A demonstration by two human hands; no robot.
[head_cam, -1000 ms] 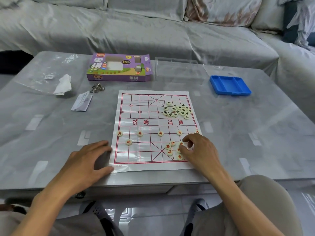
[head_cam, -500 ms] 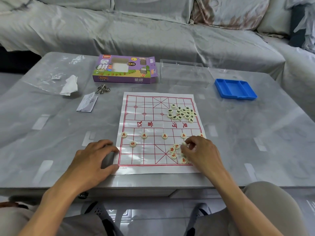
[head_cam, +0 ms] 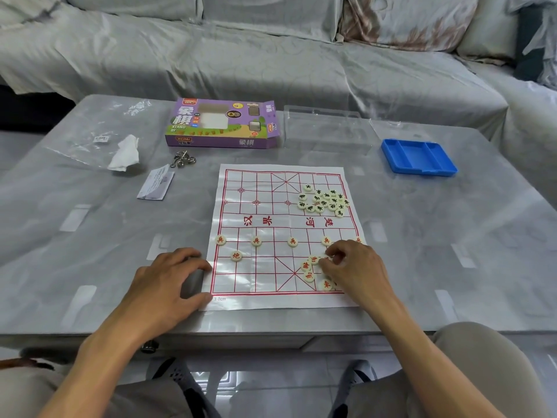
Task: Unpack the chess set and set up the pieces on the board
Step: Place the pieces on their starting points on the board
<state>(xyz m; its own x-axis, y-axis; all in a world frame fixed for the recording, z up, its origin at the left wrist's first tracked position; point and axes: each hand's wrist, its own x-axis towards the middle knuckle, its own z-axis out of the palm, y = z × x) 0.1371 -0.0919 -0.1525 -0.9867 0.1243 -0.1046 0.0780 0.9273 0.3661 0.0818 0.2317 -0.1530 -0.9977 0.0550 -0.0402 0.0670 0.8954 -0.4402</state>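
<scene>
Head view shows little change over the last second; the right hand [head_cam: 358, 273] has stayed over the loose red pieces [head_cam: 310, 268] near the front right corner of the board [head_cam: 262, 279], and its fingertips [head_cam: 330, 259] have curled in tighter, now seeming to pinch one red piece out of the cluster, though the piece itself is mostly hidden under the fingers; the left hand [head_cam: 168, 285] has not shifted, its fingers curled and resting on the board's front left corner, holding the thin sheet flat against the tabletop [head_cam: 90, 251]; the apparent slide of everything else comes from the head moving, not the things.

Placed so far on the near half: a row of red soldiers [head_cam: 256, 241] along their line, the rightmost half hidden behind the right hand, and one red cannon [head_cam: 236, 255] on the left; the dark pieces [head_cam: 324, 200] lie heaped on the far right part of the board, untouched; the purple box [head_cam: 223, 123], a clear plastic case [head_cam: 327, 128] and the blue tray [head_cam: 419, 158] sit along the far side of the tabletop, emptied as far as can be seen.

My reading: unpacking is done and the setup is early; the piece being picked is probably the second cannon, though its character cannot be read; the back rank and the whole dark side remain.
</scene>
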